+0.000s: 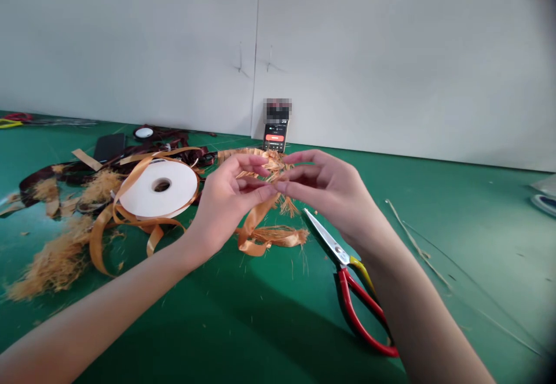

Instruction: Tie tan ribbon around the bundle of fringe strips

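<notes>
My left hand (228, 201) and my right hand (332, 190) meet at the fingertips, both in a pinch. Between them is a golden satin ribbon (257, 222), which hangs below my left fingers and loops onto the green table. The exact spot they grip is mostly hidden by the fingers. Frayed golden threads (286, 205) show just under the fingertips. A frayed ribbon end (282, 236) lies below my hands. Scissors (341, 256) with red and yellow handles rest beside my right forearm, their blades pointing toward my hands.
A white ribbon spool (139, 190) lies left with golden ribbon curling around it. Fluffy thread piles (54, 259) and dark brown ribbon (37, 178) spread farther left. A lit phone (275, 132) leans on the white wall (391, 65). Thin wires (417, 245) lie at right.
</notes>
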